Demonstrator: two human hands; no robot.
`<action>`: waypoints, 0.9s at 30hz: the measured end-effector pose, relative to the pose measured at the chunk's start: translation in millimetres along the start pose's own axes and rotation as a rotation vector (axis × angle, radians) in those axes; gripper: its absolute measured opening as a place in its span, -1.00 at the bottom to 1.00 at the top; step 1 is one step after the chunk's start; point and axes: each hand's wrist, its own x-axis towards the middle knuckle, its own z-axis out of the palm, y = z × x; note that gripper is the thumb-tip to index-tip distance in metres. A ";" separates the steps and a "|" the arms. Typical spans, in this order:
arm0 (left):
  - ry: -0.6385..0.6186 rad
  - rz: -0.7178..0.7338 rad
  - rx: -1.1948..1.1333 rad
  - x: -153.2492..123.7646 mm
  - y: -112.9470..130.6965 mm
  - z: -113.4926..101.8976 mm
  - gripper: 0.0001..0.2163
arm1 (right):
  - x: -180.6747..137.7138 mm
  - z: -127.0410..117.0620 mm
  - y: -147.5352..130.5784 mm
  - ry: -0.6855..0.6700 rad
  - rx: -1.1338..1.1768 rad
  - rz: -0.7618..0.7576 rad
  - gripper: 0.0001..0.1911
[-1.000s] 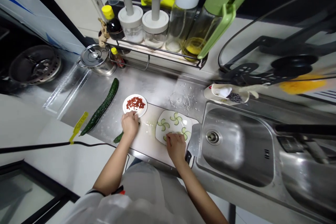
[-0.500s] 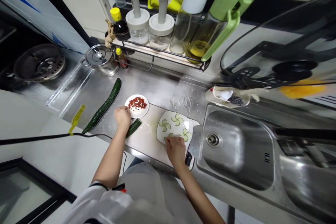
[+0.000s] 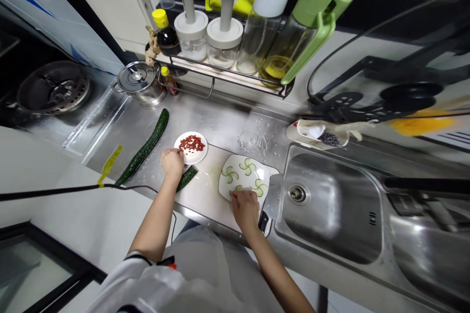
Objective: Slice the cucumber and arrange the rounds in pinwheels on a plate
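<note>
My left hand (image 3: 172, 162) rests at the near left edge of a small white saucer (image 3: 199, 158) of dried red goji berries (image 3: 192, 143). Its fingers are curled together, and whatever they hold is hidden. A cut cucumber piece (image 3: 187, 178) lies on the white cutting board (image 3: 203, 200), just right of my left wrist. Over the near edge of a white plate (image 3: 240, 180) is my right hand (image 3: 246, 208), fingers pinched close to the cucumber slices (image 3: 248, 167), which form several pinwheels. What sits between these fingertips is too small to make out.
A whole cucumber (image 3: 145, 151) lies at the left. The knife (image 3: 272, 200) is right of the plate, beside the sink (image 3: 330, 205). Behind stand a lidded pot (image 3: 139, 83) and a rack (image 3: 213, 74) of seasoning jars and bottles. A black cable (image 3: 73, 192) crosses the left side.
My left hand has shifted very slightly to the right by the saucer. My right hand stays at the plate, and the view has moved only a little.
</note>
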 end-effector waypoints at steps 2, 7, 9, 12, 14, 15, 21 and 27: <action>-0.011 0.010 0.025 0.8 0.8 -0.1 -0.69 | -0.6 0.1 0.2 -0.001 -0.007 0.004 -0.80; -0.015 0.027 0.031 -1.5 1.3 -1.9 -0.67 | -2.2 -0.1 1.4 -0.005 0.004 0.009 -0.81; -0.008 0.039 0.005 -4.8 1.1 -3.1 -0.67 | -2.3 -0.2 1.9 -0.002 0.008 0.006 -0.81; 0.004 0.067 -0.065 -11.8 1.4 -4.1 -0.69 | -1.9 0.0 2.2 0.004 0.007 0.003 -0.81; 0.012 0.098 -0.144 -17.6 2.6 -4.2 -0.71 | -1.3 0.2 2.2 0.003 0.009 0.002 -0.80; 0.019 0.115 -0.191 -21.1 3.8 -4.1 -0.73 | -1.1 0.4 2.4 0.002 0.012 0.004 -0.80; 0.031 0.303 -0.494 -56.2 28.4 -1.8 -0.83 | 0.2 1.5 5.8 0.015 0.040 0.008 -0.79; 0.003 0.619 -0.594 -99.8 70.8 12.2 -0.87 | 7.5 1.6 12.1 0.032 0.015 0.026 -0.79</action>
